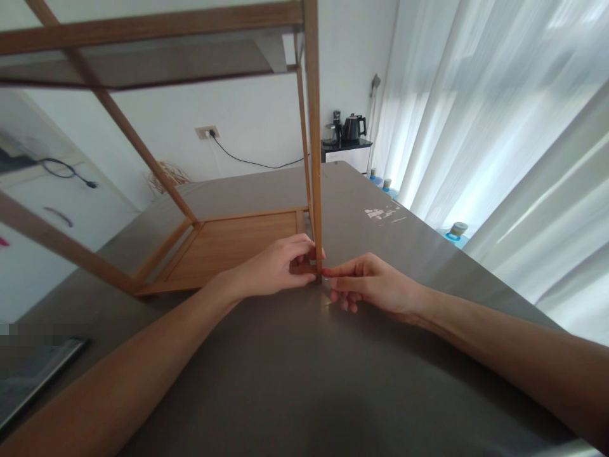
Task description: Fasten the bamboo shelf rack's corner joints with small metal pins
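The left hand (280, 263) holds the foot of the near right post (313, 139): its fingers reach behind the post, the thumb lies at the near side, and the gap between them is narrow. The right hand (380, 285) meets the same foot from the right. Its index finger is extended with the tip at the post, the thumb lies just below it, and the remaining fingers are curled. Whether a small part sits between these fingertips cannot be told.

The post belongs to a two-tier wooden rack (166, 24), which stands upright on the left and middle of a grey table (266, 374). The lower shelf board (233, 251) is wood-grained and lies near the tabletop, left of the left hand; the upper shelf panel (176, 60) is grey underneath.

A flat dark-edged object (61, 358), partly blurred, lies at the left table edge. Pale marks (383, 214) show on the tabletop beyond the right hand. Further out are a wall outlet (207, 132) with a black cable (257, 163), a black kettle (352, 128) on a small cabinet (349, 157), and sheer white curtains (457, 114) along the right.
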Demonstrator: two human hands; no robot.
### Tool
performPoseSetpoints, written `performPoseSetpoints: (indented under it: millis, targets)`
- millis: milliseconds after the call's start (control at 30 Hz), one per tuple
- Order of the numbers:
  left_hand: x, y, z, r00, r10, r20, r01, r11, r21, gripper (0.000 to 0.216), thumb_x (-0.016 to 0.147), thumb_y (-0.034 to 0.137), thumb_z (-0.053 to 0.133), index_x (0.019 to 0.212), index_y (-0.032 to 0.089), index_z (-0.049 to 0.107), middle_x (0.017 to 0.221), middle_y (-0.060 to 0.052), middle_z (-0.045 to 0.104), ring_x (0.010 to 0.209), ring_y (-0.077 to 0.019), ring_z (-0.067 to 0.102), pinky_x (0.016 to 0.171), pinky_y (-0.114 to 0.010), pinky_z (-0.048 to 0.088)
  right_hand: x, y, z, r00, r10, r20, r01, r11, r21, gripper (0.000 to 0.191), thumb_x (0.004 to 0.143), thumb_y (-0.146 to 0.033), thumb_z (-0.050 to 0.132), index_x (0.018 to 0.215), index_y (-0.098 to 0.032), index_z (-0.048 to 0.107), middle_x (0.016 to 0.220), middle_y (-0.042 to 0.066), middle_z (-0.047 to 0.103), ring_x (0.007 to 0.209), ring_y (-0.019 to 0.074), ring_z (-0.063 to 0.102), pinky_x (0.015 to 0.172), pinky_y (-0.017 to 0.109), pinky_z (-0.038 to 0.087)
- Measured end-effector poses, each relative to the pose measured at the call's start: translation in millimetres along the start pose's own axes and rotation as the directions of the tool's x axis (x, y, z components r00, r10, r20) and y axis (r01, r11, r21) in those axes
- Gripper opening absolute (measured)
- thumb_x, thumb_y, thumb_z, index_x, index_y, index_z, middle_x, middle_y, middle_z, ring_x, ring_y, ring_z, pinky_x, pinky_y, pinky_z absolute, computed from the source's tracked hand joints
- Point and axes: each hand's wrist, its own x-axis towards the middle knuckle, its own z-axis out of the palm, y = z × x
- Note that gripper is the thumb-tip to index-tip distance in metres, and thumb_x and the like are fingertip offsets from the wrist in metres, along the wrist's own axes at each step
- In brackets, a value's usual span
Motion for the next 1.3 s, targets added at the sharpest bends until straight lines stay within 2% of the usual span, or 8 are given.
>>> performPoseSetpoints:
  millis: [167, 500, 633, 767, 833, 933, 1100, 1300]
  targets:
    - [-1.2, 2.7, 0.7, 0.999, 0.027, -0.028, -0.025, 0.997, 0.070, 0.032, 0.086, 0.026, 0.065, 0.118, 0.021, 0.063, 0.108, -0.007, 0.066, 0.100, -0.0197, 0.063, 0.089, -0.033, 0.052, 2.6, -3.3, -8.5, 0.999, 0.017, -0.046, -0.020, 0.997, -0.070, 0.033, 0.082, -0.022, 0.071, 0.112, -0.009, 0.074, 0.069, 0.004, 0.070, 0.052, 0.0089, 0.057, 0.048, 0.020, 0.048]
    - [-3.6, -1.5, -2.8, 0.998, -0.005, -0.066, 0.021, 0.966, 0.256, 0.052, 0.078, 0.041, 0.074, 0.125, 0.024, 0.059, 0.120, -0.006, 0.062, 0.110, -0.0239, 0.060, 0.097, -0.037, 0.048, 7.3, -3.5, -19.1, 0.995, 0.057, -0.076, -0.059, 0.998, -0.029, 0.033, 0.084, -0.011, 0.066, 0.116, -0.004, 0.064, 0.076, 0.009, 0.074, 0.055, 0.0102, 0.063, 0.051, 0.020, 0.053]
    - [-5.5, -1.1, -10.0, 0.998, -0.008, -0.062, 0.026, 0.955, 0.295, 0.046, 0.076, 0.038, 0.074, 0.118, 0.024, 0.061, 0.117, -0.004, 0.062, 0.109, -0.0236, 0.060, 0.094, -0.035, 0.048, 10.9, -0.9, -23.4, 0.991, 0.014, -0.130, -0.019, 0.999, -0.040, 0.018, 0.084, -0.015, 0.070, 0.100, -0.007, 0.070, 0.084, 0.011, 0.076, 0.066, 0.0127, 0.069, 0.061, 0.021, 0.058]
    - [-7.3, -1.1, -14.9, 0.998, -0.037, -0.052, 0.052, 0.943, 0.329, 0.038, 0.078, 0.040, 0.073, 0.112, 0.025, 0.064, 0.112, -0.003, 0.062, 0.102, -0.0221, 0.061, 0.089, -0.033, 0.049, 14.7, 1.0, -27.2, 0.968, -0.123, -0.219, 0.099, 0.988, -0.119, 0.013, 0.083, -0.021, 0.073, 0.078, -0.009, 0.073, 0.079, 0.009, 0.075, 0.055, 0.0066, 0.059, 0.050, 0.015, 0.050]
    - [-7.5, -2.0, -15.6, 0.998, -0.053, -0.021, 0.057, 0.939, 0.339, 0.037, 0.080, 0.044, 0.071, 0.112, 0.026, 0.066, 0.110, -0.003, 0.061, 0.097, -0.0209, 0.062, 0.086, -0.033, 0.050, 16.1, 1.8, -26.3, 0.945, -0.148, -0.290, 0.137, 0.989, -0.059, 0.010, 0.081, -0.019, 0.074, 0.076, -0.010, 0.071, 0.076, 0.008, 0.074, 0.053, 0.0071, 0.060, 0.050, 0.016, 0.051]
    - [-7.1, -3.8, -14.7, 0.999, -0.032, 0.020, 0.023, 0.940, 0.341, 0.035, 0.084, 0.045, 0.067, 0.113, 0.026, 0.069, 0.106, -0.004, 0.062, 0.092, -0.0196, 0.063, 0.084, -0.032, 0.050, 17.2, 3.6, -22.0, 0.923, -0.114, -0.369, 0.167, 0.979, 0.115, 0.012, 0.074, -0.013, 0.079, 0.075, -0.012, 0.067, 0.074, 0.009, 0.075, 0.063, 0.0139, 0.070, 0.064, 0.023, 0.060]
    - [-6.0, -5.8, -9.4, 0.999, 0.044, 0.031, -0.052, 0.941, 0.335, 0.032, 0.086, 0.042, 0.066, 0.113, 0.026, 0.071, 0.103, -0.005, 0.063, 0.088, -0.0183, 0.064, 0.080, -0.030, 0.052, 16.4, 6.7, -16.8, 0.936, -0.078, -0.343, 0.197, 0.924, 0.327, 0.019, 0.069, -0.008, 0.083, 0.072, -0.012, 0.064, 0.078, 0.012, 0.076, 0.079, 0.0228, 0.076, 0.081, 0.032, 0.064]
    - [-5.2, -7.1, -6.0, 0.999, 0.042, 0.032, -0.050, 0.938, 0.342, 0.032, 0.087, 0.041, 0.065, 0.114, 0.026, 0.070, 0.103, -0.005, 0.064, 0.086, -0.0181, 0.065, 0.079, -0.030, 0.053, 16.0, 7.2, -14.9, 0.935, -0.067, -0.349, 0.211, 0.896, 0.392, 0.017, 0.072, -0.002, 0.077, 0.073, -0.011, 0.063, 0.084, 0.015, 0.076, 0.081, 0.0235, 0.077, 0.083, 0.031, 0.063]
